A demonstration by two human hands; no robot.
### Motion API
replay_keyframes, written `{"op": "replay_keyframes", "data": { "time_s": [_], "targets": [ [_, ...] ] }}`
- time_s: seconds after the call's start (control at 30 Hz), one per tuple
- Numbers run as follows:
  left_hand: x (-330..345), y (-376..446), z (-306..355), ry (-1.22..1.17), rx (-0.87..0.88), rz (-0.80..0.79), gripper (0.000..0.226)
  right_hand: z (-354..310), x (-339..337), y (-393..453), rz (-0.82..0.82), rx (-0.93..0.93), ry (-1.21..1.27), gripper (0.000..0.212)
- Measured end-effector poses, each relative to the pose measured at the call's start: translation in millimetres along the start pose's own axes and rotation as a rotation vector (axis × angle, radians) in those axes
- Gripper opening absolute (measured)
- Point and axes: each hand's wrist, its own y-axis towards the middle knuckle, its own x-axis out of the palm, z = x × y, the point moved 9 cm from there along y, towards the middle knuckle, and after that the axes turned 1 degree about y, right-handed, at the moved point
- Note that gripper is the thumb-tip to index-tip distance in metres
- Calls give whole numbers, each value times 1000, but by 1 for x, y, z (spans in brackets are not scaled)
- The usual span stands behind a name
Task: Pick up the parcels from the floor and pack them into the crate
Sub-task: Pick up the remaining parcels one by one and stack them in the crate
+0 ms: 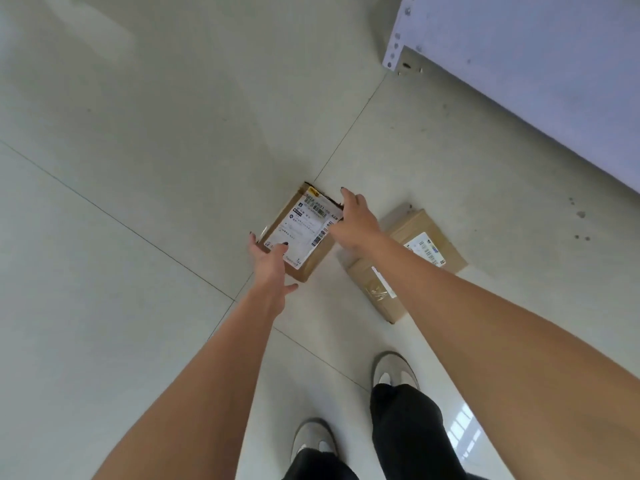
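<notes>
A brown cardboard parcel (302, 227) with a large white shipping label lies flat on the pale tiled floor, in the middle of the view. My left hand (270, 263) is spread over its near left corner, with one fingertip on the label. My right hand (354, 221) reaches over its right edge, fingers apart and pointing away from me. Neither hand has closed around the parcel. A second, longer brown parcel (420, 230) with a small label lies just to the right, partly hidden under my right forearm. No crate is in view.
A white metal shelf (519, 74) with a perforated corner post (394, 46) fills the upper right. My two shoes (394, 370) and dark trouser legs stand at the bottom. Bare tiled floor (138, 168) stretches to the left and beyond.
</notes>
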Motion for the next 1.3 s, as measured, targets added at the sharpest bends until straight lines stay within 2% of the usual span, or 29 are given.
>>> {"op": "replay_keyframes", "data": {
  "time_s": [0.1,0.17,0.3,0.47,0.67,0.8,1.03,1.17,1.3],
  "targets": [
    [-8,-58,25,82,110,38,66,8,-27,-63,50,126,126,68],
    [-5,-110,36,179,172,9,66,16,-51,-120,88,203,155,59],
    [11,-236,35,387,238,-126,56,37,-100,-262,124,318,245,41],
    [39,-402,16,579,261,-288,37,71,-166,-443,257,548,436,43],
    [81,-570,-13,725,477,-500,41,104,-237,-618,457,480,596,39],
    [97,-671,-80,763,538,-598,39,149,-256,-739,543,417,769,33],
    [98,-839,-258,858,558,-631,52,276,-229,-945,668,396,1052,37],
    [106,-905,-350,919,523,-688,52,351,-215,-1031,690,463,1094,40],
    [124,-951,-414,968,507,-712,52,407,-219,-1087,699,513,1064,46]
  ]
}}
